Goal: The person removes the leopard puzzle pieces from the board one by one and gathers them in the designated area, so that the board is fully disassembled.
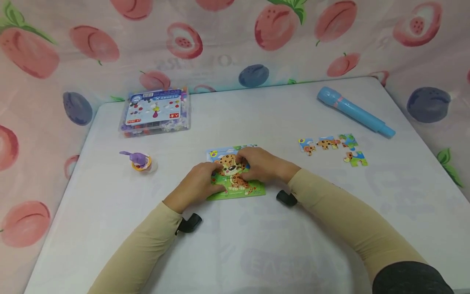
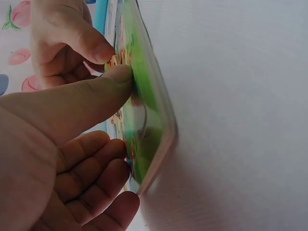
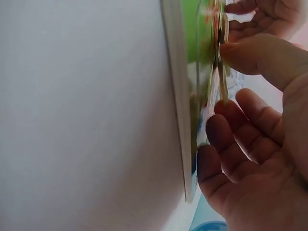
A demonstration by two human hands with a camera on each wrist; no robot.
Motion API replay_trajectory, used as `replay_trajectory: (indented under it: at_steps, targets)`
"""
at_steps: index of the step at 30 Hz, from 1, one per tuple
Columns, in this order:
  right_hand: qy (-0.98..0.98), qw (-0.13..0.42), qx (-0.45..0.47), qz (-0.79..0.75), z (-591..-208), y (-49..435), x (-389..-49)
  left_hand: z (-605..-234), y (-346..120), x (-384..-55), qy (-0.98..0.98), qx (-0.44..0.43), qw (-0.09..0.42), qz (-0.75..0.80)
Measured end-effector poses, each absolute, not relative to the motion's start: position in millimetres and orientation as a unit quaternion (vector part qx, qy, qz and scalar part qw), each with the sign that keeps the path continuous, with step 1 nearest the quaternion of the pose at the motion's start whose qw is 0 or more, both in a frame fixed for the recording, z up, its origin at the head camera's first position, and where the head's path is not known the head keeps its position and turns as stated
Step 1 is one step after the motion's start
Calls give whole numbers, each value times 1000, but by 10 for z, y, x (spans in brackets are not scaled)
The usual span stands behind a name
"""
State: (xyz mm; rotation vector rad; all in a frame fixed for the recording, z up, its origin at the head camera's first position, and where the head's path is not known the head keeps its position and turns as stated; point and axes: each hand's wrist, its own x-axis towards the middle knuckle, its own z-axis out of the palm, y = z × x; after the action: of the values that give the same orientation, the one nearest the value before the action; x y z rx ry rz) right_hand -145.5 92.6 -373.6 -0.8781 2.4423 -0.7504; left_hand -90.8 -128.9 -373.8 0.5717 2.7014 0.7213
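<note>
A leopard jigsaw puzzle (image 1: pixel 235 193) in a flat green-edged board lies mid-table, between both hands. My right hand (image 1: pixel 261 164) reaches over its right side. In the right wrist view, thumb and index finger pinch a thin puzzle piece (image 3: pixel 223 85), tilted up from the picture. My left hand (image 1: pixel 197 180) rests over the board's left side. The left wrist view has its thumb (image 2: pixel 118 77) touching the picture and its other fingers loosely bent along the board, with nothing seen gripped. Fingers cover parts of the leopard.
Several loose puzzle pieces (image 1: pixel 326 143) lie to the right, with a light-blue tube-shaped object (image 1: pixel 355 112) behind them. At the back left is a clear plastic case (image 1: pixel 156 110) with a printed label. A small purple-and-yellow toy (image 1: pixel 139 160) stands left of the board.
</note>
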Motion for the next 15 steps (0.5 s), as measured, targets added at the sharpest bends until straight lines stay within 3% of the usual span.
replay_trajectory:
  at_steps: [15]
  targets:
    - [884, 203, -318, -277, -3712, 920, -1440, -3716, -1262, -917, 939, 202, 144, 237]
